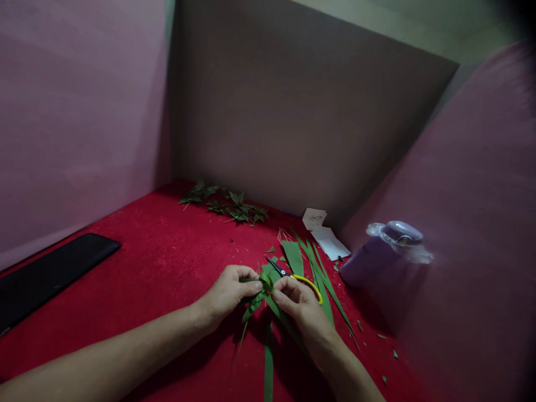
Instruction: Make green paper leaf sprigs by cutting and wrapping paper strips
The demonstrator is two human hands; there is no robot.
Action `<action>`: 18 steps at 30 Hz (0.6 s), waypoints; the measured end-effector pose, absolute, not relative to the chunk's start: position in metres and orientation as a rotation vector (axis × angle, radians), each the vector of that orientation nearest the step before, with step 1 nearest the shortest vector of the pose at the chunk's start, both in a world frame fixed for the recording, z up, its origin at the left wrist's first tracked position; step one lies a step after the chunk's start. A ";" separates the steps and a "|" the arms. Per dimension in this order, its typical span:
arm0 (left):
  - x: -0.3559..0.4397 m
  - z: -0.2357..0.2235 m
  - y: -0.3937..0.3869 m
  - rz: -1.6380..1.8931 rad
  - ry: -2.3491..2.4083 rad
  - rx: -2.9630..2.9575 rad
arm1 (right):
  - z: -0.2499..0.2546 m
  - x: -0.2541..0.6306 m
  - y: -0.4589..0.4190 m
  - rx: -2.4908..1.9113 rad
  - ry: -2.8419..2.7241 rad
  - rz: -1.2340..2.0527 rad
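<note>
My left hand (232,290) pinches a folded green leaf strip (266,281) between thumb and fingers. From the other side, my right hand (298,304) is closed with its fingertips on the same leaf strip. Long ends of green strip (268,363) hang down toward the front, and a small leafy bunch (252,307) with a thin stem shows just under the left fingers. Behind the right hand lie scissors (283,272) with dark blades and a yellow handle, partly hidden by that hand. A wide cut leaf piece (293,257) lies beyond them.
Long narrow leaves (326,282) lie right of the scissors on the red surface (167,268). Star-shaped leaf pieces (238,209) are grouped at the back. White papers (330,243) and a purple container (371,259) with clear plastic stand right. A black flat object (58,273) lies left.
</note>
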State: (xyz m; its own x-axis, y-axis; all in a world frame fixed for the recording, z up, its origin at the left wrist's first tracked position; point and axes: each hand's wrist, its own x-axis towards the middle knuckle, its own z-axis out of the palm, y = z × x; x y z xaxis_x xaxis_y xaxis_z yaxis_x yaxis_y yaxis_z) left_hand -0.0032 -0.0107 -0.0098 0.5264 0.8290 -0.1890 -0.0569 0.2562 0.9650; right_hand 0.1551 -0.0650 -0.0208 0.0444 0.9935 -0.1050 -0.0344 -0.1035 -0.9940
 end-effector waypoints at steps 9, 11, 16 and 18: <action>-0.004 -0.010 -0.012 0.681 0.798 1.158 | -0.018 0.159 -0.064 -1.292 -1.145 1.260; -0.004 -0.010 -0.012 0.675 0.797 1.163 | -0.017 0.160 -0.064 -1.286 -1.177 1.239; -0.004 -0.011 -0.011 0.683 0.796 1.214 | -0.014 0.163 -0.066 -1.276 -1.236 1.254; -0.004 -0.011 -0.011 0.702 0.798 1.249 | -0.014 0.163 -0.066 -1.266 -1.249 1.285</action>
State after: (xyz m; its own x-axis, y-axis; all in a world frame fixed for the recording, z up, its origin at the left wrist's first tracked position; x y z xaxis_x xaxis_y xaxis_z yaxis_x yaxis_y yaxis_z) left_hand -0.0035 -0.0108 -0.0111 0.5513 0.8230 -0.1370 -0.0309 0.1842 0.9824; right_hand 0.1631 -0.0657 -0.0142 -0.0562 0.9957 -0.0730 0.0445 -0.0705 -0.9965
